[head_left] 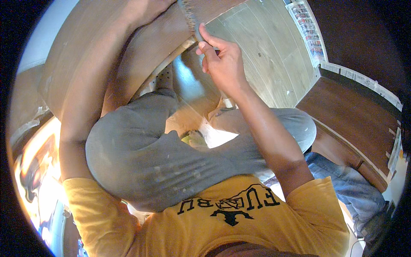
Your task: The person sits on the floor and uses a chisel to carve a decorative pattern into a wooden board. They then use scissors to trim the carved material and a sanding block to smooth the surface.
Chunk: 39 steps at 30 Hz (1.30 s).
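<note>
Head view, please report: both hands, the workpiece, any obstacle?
Right hand at ragged-edged strip, grip unclear. Left hand over brown panel, cut by upper edge. Nothing visibly in the way.

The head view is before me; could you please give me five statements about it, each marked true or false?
1. The left hand is near the picture's top edge. True.
2. The T-shirt is green. False: the T-shirt is mustard yellow.
3. The right hand rests on the grey trousers. False: it is away from the trousers, at a narrow fringed strip.
4. Paper borders part of the brown panel. True.
5. Blue denim shows on the picture's right side. True.
</note>
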Each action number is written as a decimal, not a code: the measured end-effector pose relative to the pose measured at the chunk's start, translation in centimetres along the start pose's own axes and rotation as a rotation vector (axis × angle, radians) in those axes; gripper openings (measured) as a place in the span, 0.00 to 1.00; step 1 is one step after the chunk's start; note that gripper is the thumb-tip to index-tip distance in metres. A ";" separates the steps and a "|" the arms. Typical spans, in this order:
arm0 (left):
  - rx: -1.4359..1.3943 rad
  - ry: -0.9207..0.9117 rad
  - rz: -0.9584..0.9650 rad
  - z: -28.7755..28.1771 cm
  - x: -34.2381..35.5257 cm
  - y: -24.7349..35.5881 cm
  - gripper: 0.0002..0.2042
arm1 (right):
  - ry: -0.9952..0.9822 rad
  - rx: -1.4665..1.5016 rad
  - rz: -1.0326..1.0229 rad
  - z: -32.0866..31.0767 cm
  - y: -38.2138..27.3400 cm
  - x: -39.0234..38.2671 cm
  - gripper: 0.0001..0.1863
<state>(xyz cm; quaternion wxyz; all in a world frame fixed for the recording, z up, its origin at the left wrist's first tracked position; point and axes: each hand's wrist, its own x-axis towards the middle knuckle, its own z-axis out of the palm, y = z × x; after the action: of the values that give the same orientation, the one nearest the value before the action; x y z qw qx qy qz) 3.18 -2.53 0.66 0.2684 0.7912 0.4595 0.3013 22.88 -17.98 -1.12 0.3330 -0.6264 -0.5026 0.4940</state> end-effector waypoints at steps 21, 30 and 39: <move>0.075 -0.188 0.218 1.5 -2.3 1.8 0.09 | -0.006 0.168 0.099 -1.7 3.0 -5.5 0.25; 0.003 -0.145 0.042 0.6 -2.0 2.1 0.08 | -0.024 0.133 0.022 -0.7 1.9 -3.5 0.23; 0.078 -0.034 0.022 -1.7 -1.1 0.6 0.07 | -0.056 0.058 -0.044 0.3 0.0 0.7 0.23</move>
<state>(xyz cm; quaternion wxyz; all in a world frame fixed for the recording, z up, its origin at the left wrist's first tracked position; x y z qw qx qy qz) 1.85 -3.55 1.98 0.2420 0.8110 0.4576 0.2725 22.56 -17.35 -1.42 0.3477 -0.5912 -0.5109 0.5182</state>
